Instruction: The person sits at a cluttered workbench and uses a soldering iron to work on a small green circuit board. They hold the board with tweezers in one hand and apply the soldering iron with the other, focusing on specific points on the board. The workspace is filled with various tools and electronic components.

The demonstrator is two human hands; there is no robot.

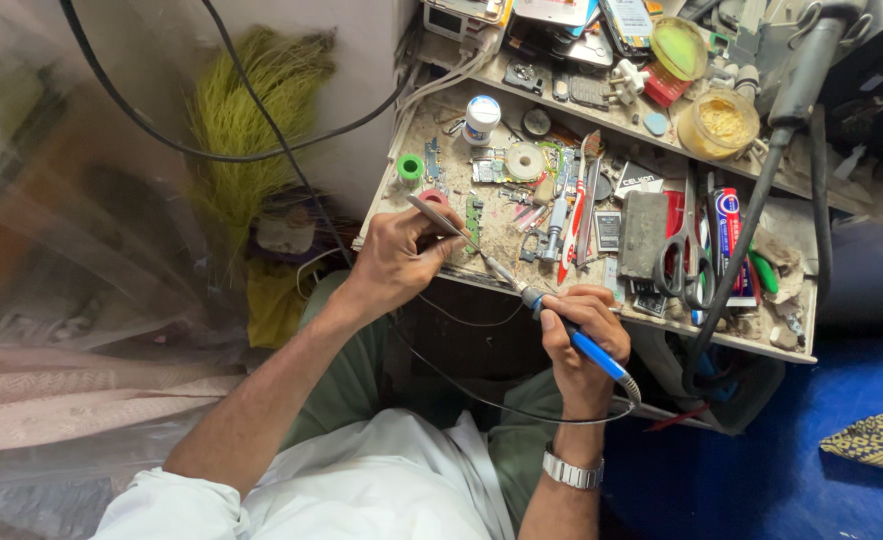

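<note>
— Two hands over one crowded counter (722, 340), then. What's at the far left?

— Off the counter's left edge, a tuft of yellow-green bristles (247, 110) and a black cable (262, 130) against the wall. At the front left corner the left hand (397, 262) has its grip pinched on slim metal tweezers (440, 218), beside a small green circuit board (474, 222).

— And the right?

— At the front edge, the right hand (584, 335) has its grip closed like a pen-hold around a blue-handled soldering iron (572, 335); the thin metal tip slants up-left toward the board, close to the tweezers. I'd judge the joint is mid-work: iron and tweezers meet at the board, nothing set down.

— Textures?

— Gritty, dusty surface. Mid-counter a white spool (528, 160) and a white pot (481, 118); further right, steel scissors (687, 255), then a translucent yellow tub (725, 122) on the back ledge.
</note>
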